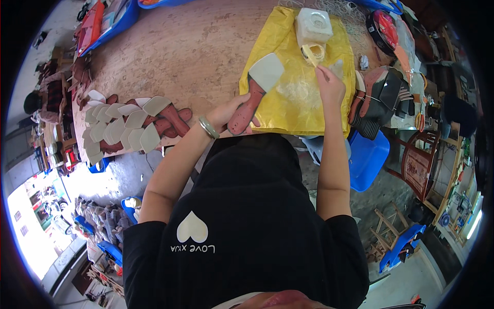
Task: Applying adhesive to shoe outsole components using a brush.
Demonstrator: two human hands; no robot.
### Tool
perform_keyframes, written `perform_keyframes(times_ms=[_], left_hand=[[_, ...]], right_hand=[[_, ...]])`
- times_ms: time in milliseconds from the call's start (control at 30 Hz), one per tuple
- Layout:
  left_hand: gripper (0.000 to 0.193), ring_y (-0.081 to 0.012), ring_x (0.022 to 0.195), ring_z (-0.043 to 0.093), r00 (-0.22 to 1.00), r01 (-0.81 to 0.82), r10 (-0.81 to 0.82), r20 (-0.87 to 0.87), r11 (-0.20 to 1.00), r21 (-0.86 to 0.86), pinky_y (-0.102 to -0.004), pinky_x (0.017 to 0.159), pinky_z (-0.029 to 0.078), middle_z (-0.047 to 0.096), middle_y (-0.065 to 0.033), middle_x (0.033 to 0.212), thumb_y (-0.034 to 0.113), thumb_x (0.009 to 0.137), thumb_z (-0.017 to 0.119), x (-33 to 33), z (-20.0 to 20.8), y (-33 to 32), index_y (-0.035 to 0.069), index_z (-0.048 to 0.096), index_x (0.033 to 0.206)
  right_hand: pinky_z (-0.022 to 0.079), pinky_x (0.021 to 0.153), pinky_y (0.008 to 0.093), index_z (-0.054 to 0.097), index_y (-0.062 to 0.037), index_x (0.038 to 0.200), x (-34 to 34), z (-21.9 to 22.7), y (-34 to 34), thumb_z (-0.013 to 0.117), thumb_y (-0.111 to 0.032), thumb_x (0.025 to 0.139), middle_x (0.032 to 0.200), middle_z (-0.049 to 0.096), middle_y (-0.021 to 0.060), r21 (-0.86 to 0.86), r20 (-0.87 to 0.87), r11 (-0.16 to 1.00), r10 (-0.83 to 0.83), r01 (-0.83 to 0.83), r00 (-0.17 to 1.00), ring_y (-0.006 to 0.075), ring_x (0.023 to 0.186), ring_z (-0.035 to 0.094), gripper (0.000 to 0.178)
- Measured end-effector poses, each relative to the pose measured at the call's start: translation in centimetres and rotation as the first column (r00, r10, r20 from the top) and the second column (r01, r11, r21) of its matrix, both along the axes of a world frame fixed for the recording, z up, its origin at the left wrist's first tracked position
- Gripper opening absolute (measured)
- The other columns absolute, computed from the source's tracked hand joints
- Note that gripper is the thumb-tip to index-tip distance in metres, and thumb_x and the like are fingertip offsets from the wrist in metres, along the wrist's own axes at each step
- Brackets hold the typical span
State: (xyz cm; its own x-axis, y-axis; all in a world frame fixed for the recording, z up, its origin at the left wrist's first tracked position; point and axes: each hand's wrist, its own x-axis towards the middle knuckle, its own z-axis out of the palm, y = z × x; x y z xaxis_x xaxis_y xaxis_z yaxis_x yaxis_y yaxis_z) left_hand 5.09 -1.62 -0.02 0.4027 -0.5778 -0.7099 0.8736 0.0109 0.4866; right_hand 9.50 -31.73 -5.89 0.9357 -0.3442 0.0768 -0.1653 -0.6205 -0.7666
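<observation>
My left hand (227,109) grips a reddish-brown shoe insole (246,110) by its narrower near part, thumb on top. An off-white pad (266,72) covers the insole's far, wide end. Pinched in my right hand (332,88) is the end of a pale flat brush (310,55). The brush's far end is over the opening of a small round pot (320,52); whether it touches the contents cannot be told. Just beyond stands a white plastic container (314,27). Under these lies a yellow woven sheet (267,118) with glossy, whitish patches in its middle.
Overlapping padded insoles (123,123) lie along the table's (190,46) near left edge. Dark soles and brown insoles (378,100) are stacked right of the sheet. Tangled string (339,7) lies at the back. Below the right edge is a blue bin (369,160), with a wooden chair (418,162) beyond.
</observation>
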Motion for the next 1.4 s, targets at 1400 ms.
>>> perform_keyframes(times_ms=[1400], left_hand=[[0.052, -0.0294, 0.092, 0.051, 0.223, -0.776, -0.590, 0.776, 0.374, 0.508, -0.0405, 0.082, 0.042, 0.054, -0.0098, 0.098, 0.032, 0.068, 0.075, 0.1, -5.4, 1.7, 0.008, 0.062, 0.113]], right_hand=[[0.048, 0.066, 0.0234, 0.070, -0.0035, 0.099, -5.3, 1.9, 3.8, 0.068, -0.018, 0.084, 0.086, 0.070, 0.0072, 0.370, 0.022, 0.924, 0.095, -0.096, 0.995, 0.0099, 0.071, 0.061, 0.021]])
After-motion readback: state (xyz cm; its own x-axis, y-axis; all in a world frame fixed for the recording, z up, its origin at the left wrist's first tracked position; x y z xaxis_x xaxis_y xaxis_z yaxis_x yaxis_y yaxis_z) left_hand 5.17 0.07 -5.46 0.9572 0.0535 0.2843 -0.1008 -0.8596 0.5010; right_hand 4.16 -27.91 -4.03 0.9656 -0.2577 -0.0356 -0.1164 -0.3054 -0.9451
